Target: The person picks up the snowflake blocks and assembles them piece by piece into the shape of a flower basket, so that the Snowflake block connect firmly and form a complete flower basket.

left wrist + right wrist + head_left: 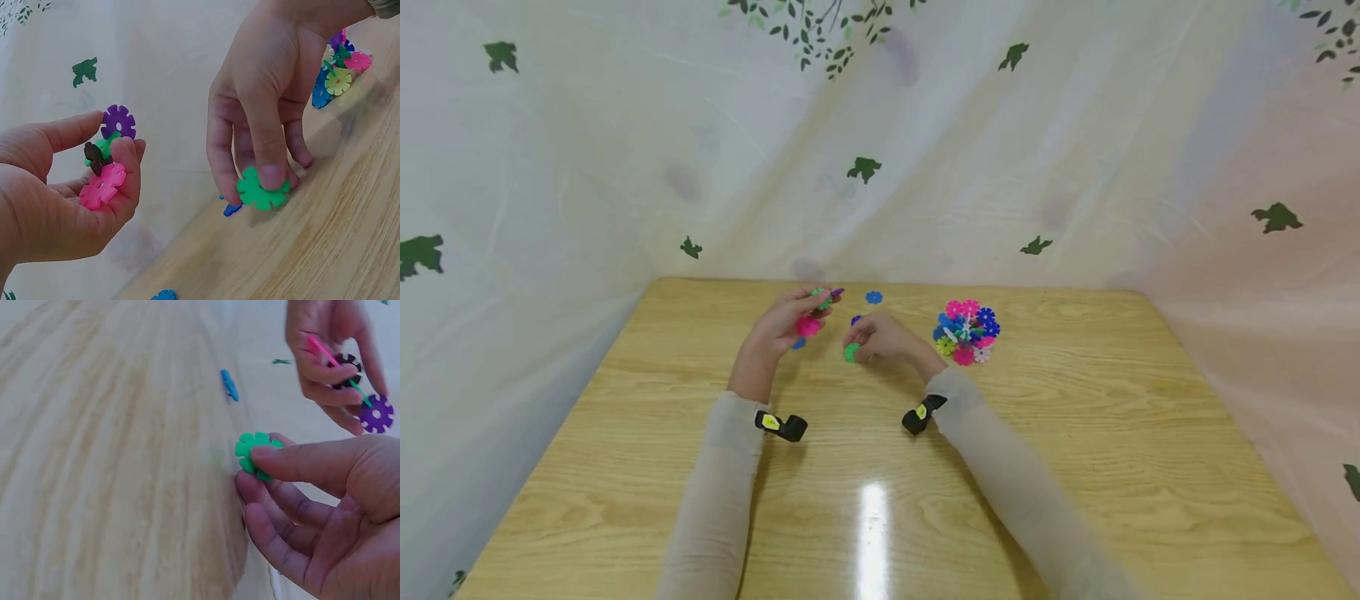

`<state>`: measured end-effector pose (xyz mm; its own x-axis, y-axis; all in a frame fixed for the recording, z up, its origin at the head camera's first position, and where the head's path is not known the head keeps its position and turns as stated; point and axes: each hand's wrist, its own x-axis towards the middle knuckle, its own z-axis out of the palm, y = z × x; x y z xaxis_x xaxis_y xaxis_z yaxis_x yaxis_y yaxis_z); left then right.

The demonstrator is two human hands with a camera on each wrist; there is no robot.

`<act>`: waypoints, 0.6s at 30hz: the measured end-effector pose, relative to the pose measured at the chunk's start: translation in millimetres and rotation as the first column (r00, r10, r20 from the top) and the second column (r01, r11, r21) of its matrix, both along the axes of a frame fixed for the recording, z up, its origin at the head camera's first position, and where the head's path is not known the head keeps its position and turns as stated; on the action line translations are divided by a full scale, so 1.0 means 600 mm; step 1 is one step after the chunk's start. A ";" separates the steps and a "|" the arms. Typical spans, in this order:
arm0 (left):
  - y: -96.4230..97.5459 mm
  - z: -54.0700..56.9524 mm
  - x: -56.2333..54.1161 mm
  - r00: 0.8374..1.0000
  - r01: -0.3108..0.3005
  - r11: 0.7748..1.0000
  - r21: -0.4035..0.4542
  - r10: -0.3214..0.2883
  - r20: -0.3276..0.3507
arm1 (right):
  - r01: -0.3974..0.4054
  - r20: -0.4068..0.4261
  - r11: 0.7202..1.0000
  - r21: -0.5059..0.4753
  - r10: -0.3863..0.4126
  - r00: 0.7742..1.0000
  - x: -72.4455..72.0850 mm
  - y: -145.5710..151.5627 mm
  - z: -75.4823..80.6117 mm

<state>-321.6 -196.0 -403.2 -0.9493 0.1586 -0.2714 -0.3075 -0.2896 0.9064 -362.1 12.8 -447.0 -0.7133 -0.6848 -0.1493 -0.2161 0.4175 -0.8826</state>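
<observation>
My left hand (778,321) is raised above the table and holds a small joined group of notched plastic discs. In the left wrist view the group has a pink disc (100,187), a purple disc (119,119), a green one between them, and a dark brown disc (94,157). Fingers and thumb grip it from both sides. My right hand (887,337), a short way to the right, pinches a single green notched disc (249,450) between thumb and fingers. This disc is apart from the group in the left hand.
Right of my hands lies a cluster of joined discs (966,333) in pink, blue, yellow and white. A loose blue disc (874,297) lies near the table's back edge; another blue disc (799,342) is below my left hand. A patterned cloth (940,217) hangs behind the wooden table (1112,417).
</observation>
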 end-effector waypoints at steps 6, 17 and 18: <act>0.011 -0.010 -0.002 1.000 0.008 1.000 0.008 -0.008 0.015 | 0.179 0.058 0.980 -0.092 -0.174 0.983 -0.004 0.029 0.005; 0.020 -0.022 -0.004 1.000 0.012 1.000 -0.029 -0.011 0.020 | 0.345 0.092 0.878 -0.331 -0.334 0.938 -0.008 0.042 0.035; 0.022 -0.023 -0.004 1.000 0.015 0.999 -0.035 -0.014 0.021 | 0.356 0.098 0.862 -0.361 -0.345 0.933 -0.007 0.041 0.037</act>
